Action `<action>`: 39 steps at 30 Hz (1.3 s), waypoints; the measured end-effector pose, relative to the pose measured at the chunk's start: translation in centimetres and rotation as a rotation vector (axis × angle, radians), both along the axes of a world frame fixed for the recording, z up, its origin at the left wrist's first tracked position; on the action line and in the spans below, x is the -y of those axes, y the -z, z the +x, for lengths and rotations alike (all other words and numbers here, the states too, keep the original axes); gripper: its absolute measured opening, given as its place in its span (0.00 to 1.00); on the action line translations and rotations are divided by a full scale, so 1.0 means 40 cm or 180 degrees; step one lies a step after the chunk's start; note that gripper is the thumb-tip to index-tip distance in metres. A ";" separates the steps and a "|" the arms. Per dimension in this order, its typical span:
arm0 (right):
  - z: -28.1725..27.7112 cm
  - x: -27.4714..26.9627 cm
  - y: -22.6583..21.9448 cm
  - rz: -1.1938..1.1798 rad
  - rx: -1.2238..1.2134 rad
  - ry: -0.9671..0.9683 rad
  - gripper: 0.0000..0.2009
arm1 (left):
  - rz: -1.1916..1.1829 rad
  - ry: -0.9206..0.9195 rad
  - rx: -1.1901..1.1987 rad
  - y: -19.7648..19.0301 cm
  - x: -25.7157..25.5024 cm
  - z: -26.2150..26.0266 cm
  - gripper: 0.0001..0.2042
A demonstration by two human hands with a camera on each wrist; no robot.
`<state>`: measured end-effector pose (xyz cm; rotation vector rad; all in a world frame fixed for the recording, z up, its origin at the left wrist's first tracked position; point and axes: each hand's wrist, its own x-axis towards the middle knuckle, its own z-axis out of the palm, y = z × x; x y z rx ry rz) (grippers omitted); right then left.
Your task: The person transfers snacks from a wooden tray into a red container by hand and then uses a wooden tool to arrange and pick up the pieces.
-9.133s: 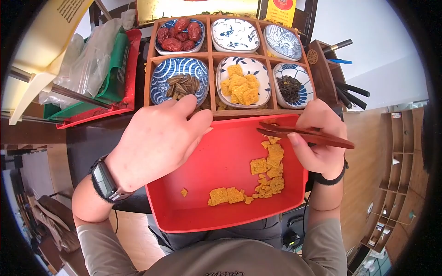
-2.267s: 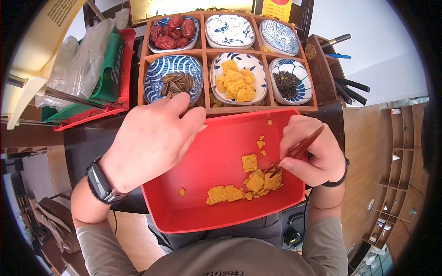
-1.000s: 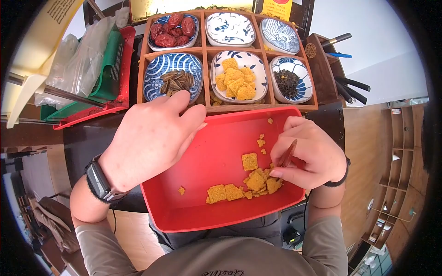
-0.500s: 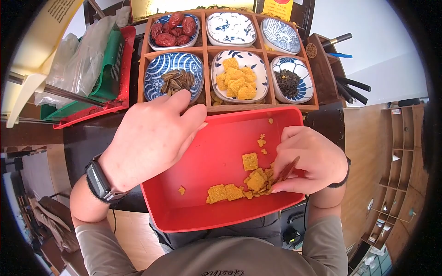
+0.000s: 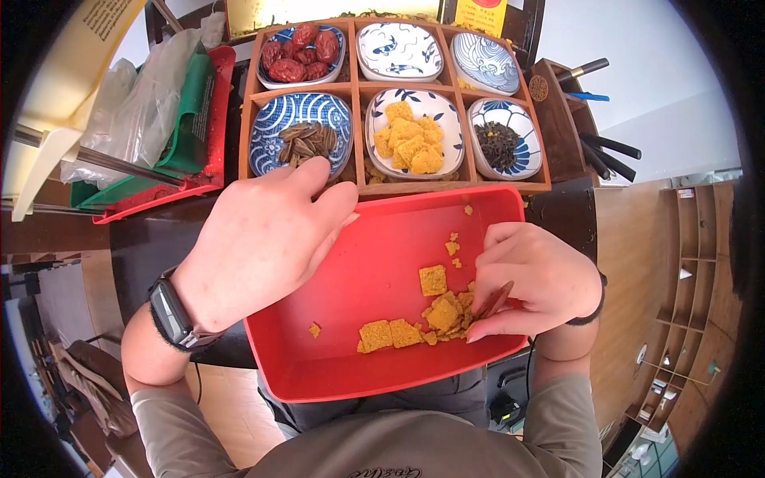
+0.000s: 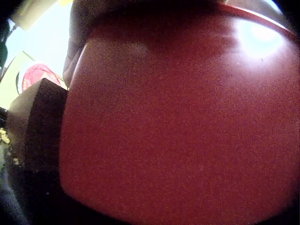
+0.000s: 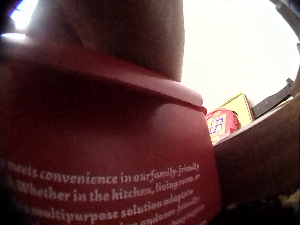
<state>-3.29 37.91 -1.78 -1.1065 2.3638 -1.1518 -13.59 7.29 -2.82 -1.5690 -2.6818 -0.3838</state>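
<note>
Red bin [image 5: 358,263] nearest, its near rim above the lap [image 5: 468,389]; L hand [image 5: 259,247] has fingers bent over its far-left rim; if that hold slackens, bin may tip & the loose crackers [image 5: 446,312] slide; R hand [image 5: 530,279] pinches wooden tweezers [image 5: 500,296] btwn thumb & fingers, tips hidden at the pile by R wall; can't tell if they've got a piece; too hard a squeeze could snap one, making more crumbs [image 5: 453,248]; beyond, leaf-pattern dish [image 5: 448,119] in compartmented wooden tray [image 5: 357,103] is heaped w/ crackers; careless add'n might topple some.
</note>
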 end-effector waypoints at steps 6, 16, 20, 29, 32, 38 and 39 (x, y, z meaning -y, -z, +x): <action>0.001 -0.002 0.002 0.0010 0.0054 0.0062 0.19 | 0.0007 0.0004 -0.0010 0.000 0.000 0.000 0.09; 0.022 -0.012 0.011 -0.1310 0.0341 0.0979 0.15 | 0.0021 -0.0006 0.0009 0.002 0.000 -0.001 0.09; 0.045 0.013 0.022 -0.2540 0.0631 0.1912 0.17 | 0.0021 -0.0010 -0.0002 0.003 0.001 -0.001 0.09; 0.003 -0.030 0.036 -0.2370 0.0011 0.2787 0.11 | 0.0026 0.0004 -0.0032 0.004 0.001 -0.002 0.09; -0.002 -0.040 0.046 -0.2272 -0.0045 0.2883 0.10 | 0.0003 0.0014 -0.0032 0.003 0.002 -0.002 0.09; -0.007 -0.021 0.042 -0.1980 0.0002 0.3204 0.07 | 0.0044 0.0021 -0.0027 0.004 0.002 -0.001 0.09; -0.008 -0.019 0.042 -0.1983 0.0037 0.3179 0.07 | 0.0031 0.0020 -0.0024 0.004 0.002 -0.001 0.09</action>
